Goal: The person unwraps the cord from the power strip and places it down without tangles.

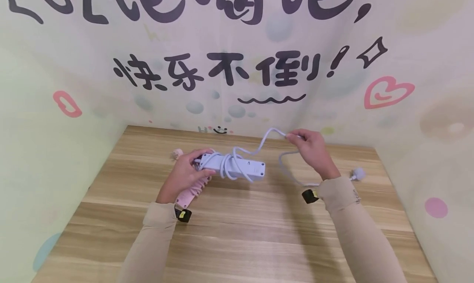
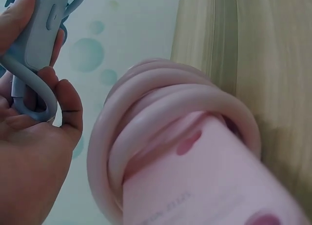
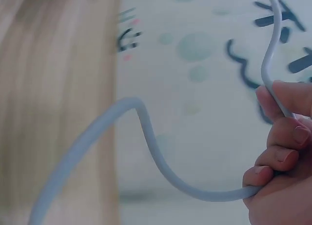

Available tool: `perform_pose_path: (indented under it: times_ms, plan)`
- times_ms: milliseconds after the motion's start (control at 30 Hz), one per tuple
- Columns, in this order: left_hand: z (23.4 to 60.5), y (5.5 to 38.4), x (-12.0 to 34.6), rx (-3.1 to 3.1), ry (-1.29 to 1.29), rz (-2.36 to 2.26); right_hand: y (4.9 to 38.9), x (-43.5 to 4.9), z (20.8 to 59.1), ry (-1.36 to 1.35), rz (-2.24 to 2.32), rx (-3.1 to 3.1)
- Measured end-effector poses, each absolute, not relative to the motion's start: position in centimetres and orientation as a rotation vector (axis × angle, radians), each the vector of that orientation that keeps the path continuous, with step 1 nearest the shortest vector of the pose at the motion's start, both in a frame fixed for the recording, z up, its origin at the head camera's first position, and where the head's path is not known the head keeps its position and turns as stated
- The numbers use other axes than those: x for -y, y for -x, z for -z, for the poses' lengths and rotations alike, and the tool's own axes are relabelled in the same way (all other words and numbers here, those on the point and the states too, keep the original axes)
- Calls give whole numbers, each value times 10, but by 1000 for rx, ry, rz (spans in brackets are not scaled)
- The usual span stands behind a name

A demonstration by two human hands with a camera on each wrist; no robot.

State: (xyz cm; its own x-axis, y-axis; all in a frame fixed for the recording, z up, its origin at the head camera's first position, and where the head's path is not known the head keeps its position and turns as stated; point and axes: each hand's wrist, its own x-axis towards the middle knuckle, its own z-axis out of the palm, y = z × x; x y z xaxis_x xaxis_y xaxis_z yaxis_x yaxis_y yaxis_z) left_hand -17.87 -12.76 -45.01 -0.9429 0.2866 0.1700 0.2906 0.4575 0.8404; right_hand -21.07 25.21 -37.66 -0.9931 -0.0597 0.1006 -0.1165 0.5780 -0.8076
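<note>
My left hand (image 1: 185, 174) grips one end of a pale blue power strip (image 1: 255, 170), thumb along the near side and fingers over the far side. Several turns of its cord (image 1: 223, 168) wrap loosely round the strip's body. Off to the right, my right hand (image 1: 312, 151) pinches the loose stretch of cord (image 3: 214, 194), which also runs through its curled fingers. The cord's tail loops down to a plug (image 1: 358, 174) on the table, right of the right wrist. Beneath the left hand lies a pink power strip (image 1: 185, 198), wound in its own pink cord (image 2: 170, 95).
The wooden table (image 1: 244, 242) ends at a printed fabric backdrop (image 1: 222, 114) at the back and sides. A small pinkish plug (image 1: 177, 153) lies left of the left hand. Black wrist cameras (image 1: 184, 215) sit on both sleeves.
</note>
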Motion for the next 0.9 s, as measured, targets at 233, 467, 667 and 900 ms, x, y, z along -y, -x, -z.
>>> perform_pose_path:
  times_ms: [233, 467, 667, 900]
  plan:
    - [451, 178, 131, 2679, 414, 1601, 194, -253, 344, -135, -1459, 2625]
    - [453, 182, 136, 2633, 310, 1565, 177, -260, 334, -129, -1529, 2589]
    - [453, 182, 143, 2570, 164, 1653, 161, -271, 340, -196, -1583, 2573]
    - [448, 184, 150, 2506, 67, 1641, 148, -284, 353, -309, -1575, 2658]
